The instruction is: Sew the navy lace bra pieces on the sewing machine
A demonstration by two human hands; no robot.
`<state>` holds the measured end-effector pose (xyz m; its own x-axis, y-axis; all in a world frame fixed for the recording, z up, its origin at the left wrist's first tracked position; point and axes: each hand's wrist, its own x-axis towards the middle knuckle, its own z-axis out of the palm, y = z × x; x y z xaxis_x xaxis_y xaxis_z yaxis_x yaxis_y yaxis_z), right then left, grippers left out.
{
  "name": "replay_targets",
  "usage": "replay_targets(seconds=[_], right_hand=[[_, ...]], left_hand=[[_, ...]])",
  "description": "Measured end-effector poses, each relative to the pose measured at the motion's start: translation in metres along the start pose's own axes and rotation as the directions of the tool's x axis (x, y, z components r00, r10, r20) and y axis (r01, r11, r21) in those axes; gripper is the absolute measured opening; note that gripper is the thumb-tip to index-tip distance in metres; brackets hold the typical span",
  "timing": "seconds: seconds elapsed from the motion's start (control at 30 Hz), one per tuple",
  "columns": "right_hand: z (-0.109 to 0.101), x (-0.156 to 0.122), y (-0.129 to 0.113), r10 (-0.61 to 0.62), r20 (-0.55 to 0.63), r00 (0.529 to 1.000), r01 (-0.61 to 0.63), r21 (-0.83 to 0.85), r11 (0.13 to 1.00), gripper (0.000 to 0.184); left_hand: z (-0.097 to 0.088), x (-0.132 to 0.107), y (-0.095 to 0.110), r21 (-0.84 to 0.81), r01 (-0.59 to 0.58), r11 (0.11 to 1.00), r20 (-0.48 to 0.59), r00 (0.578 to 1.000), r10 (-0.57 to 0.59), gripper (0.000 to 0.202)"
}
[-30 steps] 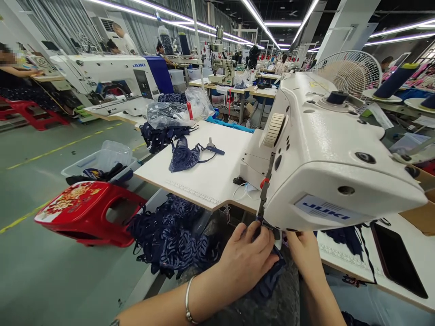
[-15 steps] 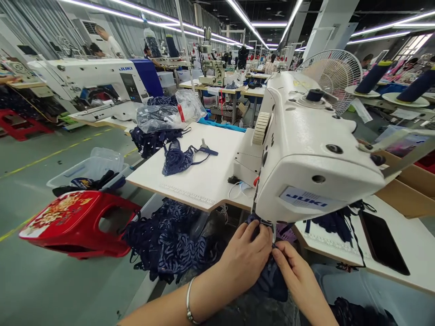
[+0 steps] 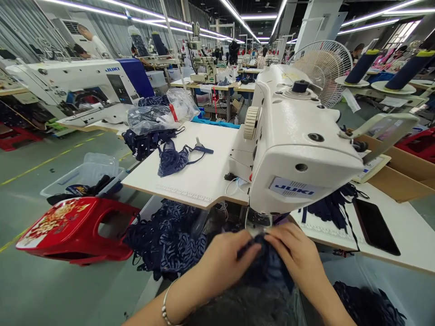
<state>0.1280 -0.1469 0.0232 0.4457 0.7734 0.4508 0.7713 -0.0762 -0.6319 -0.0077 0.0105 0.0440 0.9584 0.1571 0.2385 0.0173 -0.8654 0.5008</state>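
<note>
Just below the sewing machine (image 3: 299, 149), the left hand (image 3: 224, 262) and right hand (image 3: 297, 253) grip the navy lace garment (image 3: 268, 271), fingers (image 3: 250, 252) closed on it.

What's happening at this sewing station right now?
A person at a white Juki sewing machine holds a navy fabric piece with both hands. The left hand and right hand pinch it just below the machine's needle end. A similar navy garment lies on the white table. A heap of navy pieces sits below the table's edge, and a dark phone lies on the table to the right.
</note>
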Motion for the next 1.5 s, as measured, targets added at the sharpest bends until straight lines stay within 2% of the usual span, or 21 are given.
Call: replay_targets(seconds=[0.03,0.07,0.1,0.13,0.2,0.27,0.37,0.47,0.73,0.93,1.07,1.17,1.27,1.5], right_hand=[[0.008,0.005,0.004,0.049,-0.043,0.998,-0.052,-0.077,0.996,0.015],[0.015,0.009,0.008,0.118,-0.08,0.99,-0.128,-0.121,0.984,0.02],[0.021,0.011,0.013,0.204,-0.107,0.973,-0.217,-0.133,0.967,0.025],[0.026,0.013,0.017,0.294,-0.12,0.948,-0.307,-0.119,0.944,0.029],[0.031,0.013,0.023,0.442,-0.114,0.89,-0.45,-0.049,0.892,0.034],[0.032,0.012,0.028,0.505,-0.067,0.86,-0.502,0.053,0.863,0.033],[0.03,0.01,0.033,0.491,-0.036,0.871,-0.473,0.212,0.855,0.027],[0.031,0.009,0.035,0.476,-0.072,0.877,-0.44,0.279,0.854,0.022],[0.029,0.012,0.036,0.486,-0.057,0.872,-0.454,0.279,0.846,0.021],[0.029,0.013,0.037,0.491,-0.07,0.869,-0.46,0.252,0.851,0.022],[0.025,0.011,0.037,0.482,-0.039,0.875,-0.458,0.25,0.853,0.027],[0.018,0.007,0.04,0.489,0.0,0.873,-0.477,0.212,0.853,0.028],[0.007,0.004,0.046,0.459,0.02,0.888,-0.457,0.142,0.878,0.028],[-0.034,-0.016,0.072,0.404,0.093,0.91,-0.406,-0.003,0.914,0.028]], left_hand=[[0.005,0.001,-0.004,0.11,0.029,0.994,-0.12,0.993,-0.016,0.027],[0.01,0.003,-0.008,0.211,0.032,0.977,-0.228,0.973,0.017,0.024],[0.015,0.005,-0.012,0.295,-0.001,0.955,-0.292,0.952,0.091,0.023],[0.019,0.006,-0.015,0.354,-0.062,0.933,-0.309,0.934,0.179,0.025],[0.025,0.006,-0.019,0.393,-0.194,0.899,-0.243,0.921,0.306,0.033],[0.029,0.006,-0.02,0.37,-0.262,0.891,-0.146,0.931,0.334,0.036],[0.034,0.005,-0.019,0.355,-0.209,0.911,-0.116,0.957,0.264,0.036],[0.037,0.006,-0.015,0.385,-0.171,0.907,-0.123,0.964,0.235,0.034],[0.038,0.013,-0.002,0.48,-0.097,0.872,-0.184,0.96,0.209,0.031],[0.04,0.013,0.001,0.522,-0.083,0.849,-0.177,0.963,0.203,0.031],[0.04,0.013,0.001,0.523,-0.08,0.849,-0.171,0.965,0.197,0.032],[0.039,0.012,-0.001,0.51,-0.092,0.856,-0.165,0.965,0.202,0.032],[0.039,0.013,-0.003,0.473,-0.081,0.877,-0.204,0.959,0.198,0.031],[0.042,0.019,-0.005,0.435,-0.086,0.897,-0.302,0.924,0.235,0.032]])
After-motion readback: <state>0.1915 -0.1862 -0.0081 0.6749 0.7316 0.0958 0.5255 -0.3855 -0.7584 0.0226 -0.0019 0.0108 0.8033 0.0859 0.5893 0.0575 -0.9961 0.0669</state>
